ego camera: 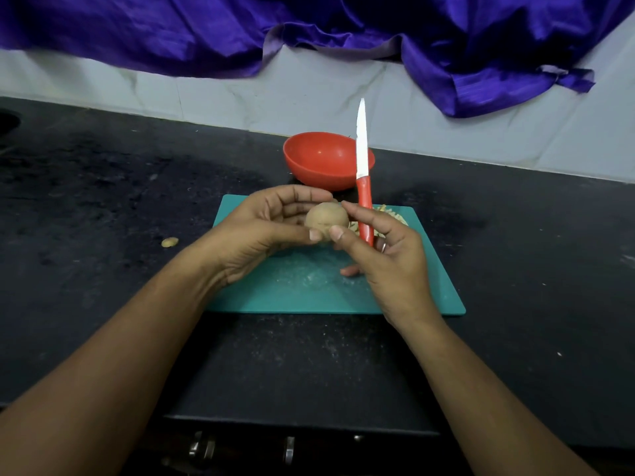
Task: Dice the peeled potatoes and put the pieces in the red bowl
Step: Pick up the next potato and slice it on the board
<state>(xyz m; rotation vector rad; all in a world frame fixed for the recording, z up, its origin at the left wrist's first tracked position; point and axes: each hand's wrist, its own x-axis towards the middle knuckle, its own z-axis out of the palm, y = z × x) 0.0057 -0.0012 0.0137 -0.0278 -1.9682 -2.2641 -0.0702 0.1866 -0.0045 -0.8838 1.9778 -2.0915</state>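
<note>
A round brownish potato is held above the teal cutting board, pinched between both hands. My left hand cups it from the left with the thumb under it. My right hand touches the potato with thumb and forefinger while its other fingers grip a red-handled knife, blade pointing straight up. The red bowl stands just behind the board and looks empty.
A pile of pale peelings lies on the board's far right, partly hidden by my right hand. One small potato scrap sits on the black counter to the left. Purple cloth hangs over the tiled wall behind.
</note>
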